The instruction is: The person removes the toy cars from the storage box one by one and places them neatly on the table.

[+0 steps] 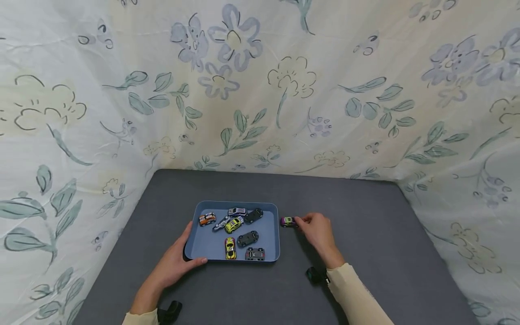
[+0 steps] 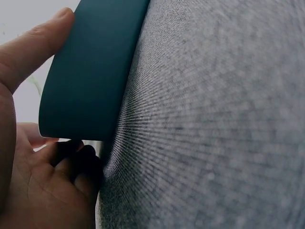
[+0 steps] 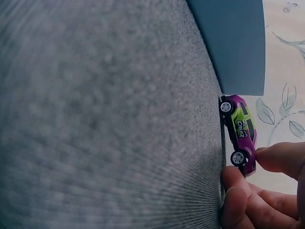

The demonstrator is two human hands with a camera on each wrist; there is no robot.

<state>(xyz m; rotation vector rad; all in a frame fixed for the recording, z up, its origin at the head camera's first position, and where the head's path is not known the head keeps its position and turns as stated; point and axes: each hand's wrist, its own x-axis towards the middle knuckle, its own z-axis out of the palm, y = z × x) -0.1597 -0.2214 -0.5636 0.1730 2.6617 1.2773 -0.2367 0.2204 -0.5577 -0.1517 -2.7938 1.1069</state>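
A blue tray [image 1: 211,249] lies on the table with several toy cars in it. At its front left corner my left hand [image 1: 175,261] grips it, thumb on the front wall and fingers along the left side. The left wrist view shows that thumb [image 2: 40,45] against the tray's outer wall [image 2: 90,71]. Just right of the tray, my right hand [image 1: 318,232] pinches the rear end of a purple and green toy car [image 1: 288,221]. In the right wrist view the toy car [image 3: 240,126] points toward the tray wall [image 3: 236,47], its wheels close over the cloth.
Inside the tray are an orange toy car [image 1: 207,219], a yellow toy car [image 1: 230,248] and several dark or silver ones. Grey cloth covers the table [image 1: 365,225]. A flowered curtain [image 1: 260,90] hangs behind and at both sides.
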